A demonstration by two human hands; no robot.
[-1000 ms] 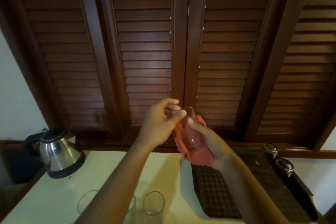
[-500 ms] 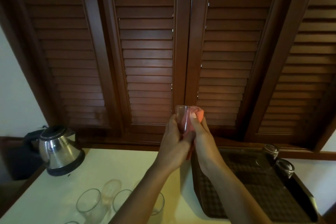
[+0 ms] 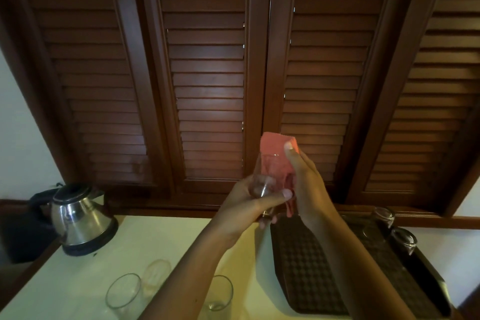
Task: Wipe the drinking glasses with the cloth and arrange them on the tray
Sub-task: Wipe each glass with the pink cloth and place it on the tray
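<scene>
The drinking glass [image 3: 267, 176] was held up in the air above the near-left corner of the tray [image 3: 311, 267], tilted with its thick base toward the camera and its mouth pointing away. The pink cloth [image 3: 276, 148] covered the far, open end of the glass and hung down behind it. The left hand [image 3: 244, 210] gripped the base, fingers curled beneath and the thumb laid across the front. The right hand [image 3: 306, 184] pressed the cloth against the glass, thumb on the near side and fingers wrapped behind.

On the dark patterned tray, two glasses [image 3: 392, 226] stood at the far right edge. On the pale surface [image 3: 145, 236] left of the tray stood three more glasses [image 3: 124, 291], near the bottom edge of the view, one partly hidden by the left forearm. A steel kettle [image 3: 78, 218] sat at the far left of the surface, below brown louvred shutters [image 3: 207, 73].
</scene>
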